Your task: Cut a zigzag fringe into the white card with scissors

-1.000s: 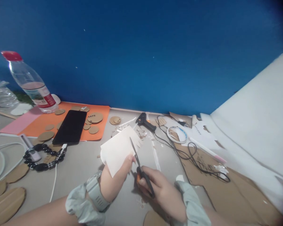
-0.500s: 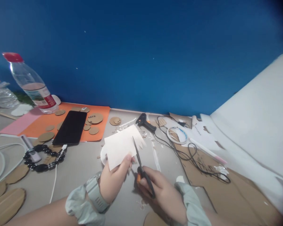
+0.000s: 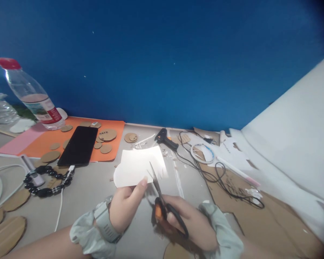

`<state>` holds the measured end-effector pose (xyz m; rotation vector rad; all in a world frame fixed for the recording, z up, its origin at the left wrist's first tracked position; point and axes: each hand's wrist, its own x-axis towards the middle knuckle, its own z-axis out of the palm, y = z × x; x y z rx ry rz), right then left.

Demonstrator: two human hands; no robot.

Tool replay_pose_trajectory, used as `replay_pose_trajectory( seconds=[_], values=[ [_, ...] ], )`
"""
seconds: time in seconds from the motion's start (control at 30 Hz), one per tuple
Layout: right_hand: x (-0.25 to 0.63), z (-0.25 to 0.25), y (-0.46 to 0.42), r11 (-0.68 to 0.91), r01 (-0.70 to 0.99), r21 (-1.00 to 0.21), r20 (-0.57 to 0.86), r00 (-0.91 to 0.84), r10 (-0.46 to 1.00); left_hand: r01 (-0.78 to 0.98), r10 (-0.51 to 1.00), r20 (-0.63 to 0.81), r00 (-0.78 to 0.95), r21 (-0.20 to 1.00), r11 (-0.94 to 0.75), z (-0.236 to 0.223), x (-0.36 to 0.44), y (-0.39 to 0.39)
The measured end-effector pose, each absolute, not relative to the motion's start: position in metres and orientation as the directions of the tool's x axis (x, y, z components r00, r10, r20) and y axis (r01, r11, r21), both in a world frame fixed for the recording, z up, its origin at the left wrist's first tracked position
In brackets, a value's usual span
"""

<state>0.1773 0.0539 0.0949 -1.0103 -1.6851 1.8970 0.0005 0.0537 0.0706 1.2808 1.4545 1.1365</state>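
My left hand [image 3: 125, 207] pinches the near edge of a white sheet of paper [image 3: 137, 167] and holds it just above the grey table [image 3: 97, 187]. My right hand [image 3: 190, 223] grips black scissors with an orange handle [image 3: 162, 199]. The blades point up into the paper's right side, where several narrow strips are cut. A grey watch sits on my left wrist.
A black phone [image 3: 78, 145] lies on an orange sheet [image 3: 112, 149] with several cardboard discs. A plastic bottle [image 3: 29, 95] stands far left, a black bead bracelet [image 3: 47, 180] near it. A black glue gun [image 3: 166, 138], cables and a tape ring [image 3: 202, 153] lie behind; brown cardboard and white sheets cover the right.
My left hand has turned the paper flatter and wider. The scissors and my right hand have shifted slightly nearer and to the right.
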Motion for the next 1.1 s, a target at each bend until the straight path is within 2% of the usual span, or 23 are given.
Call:
replay_pose_trajectory(
  seconds=[0.2, 0.6, 0.73, 1.1],
  values=[
    [0.179, 0.087, 0.056, -0.215, 0.115, -0.970, -0.236, -0.671, 0.703, 0.284, 0.990, -0.089, -0.106, 0.952, 0.116, 0.068, -0.001, 0.052],
    [0.179, 0.085, 0.057, -0.183, 0.118, -0.976, -0.214, -0.671, 0.710, 0.370, 0.989, 0.053, -0.136, 0.929, 0.001, 0.076, 0.002, 0.052],
    [0.181, 0.081, 0.058, -0.135, 0.110, -0.985, -0.173, -0.681, 0.712, 0.363, 0.988, 0.065, -0.141, 0.932, -0.009, 0.079, 0.002, 0.052],
    [0.179, 0.084, 0.057, -0.126, 0.113, -0.986, -0.169, -0.675, 0.718, 0.381, 0.990, 0.063, -0.128, 0.924, -0.010, 0.079, 0.002, 0.054]
  ],
)
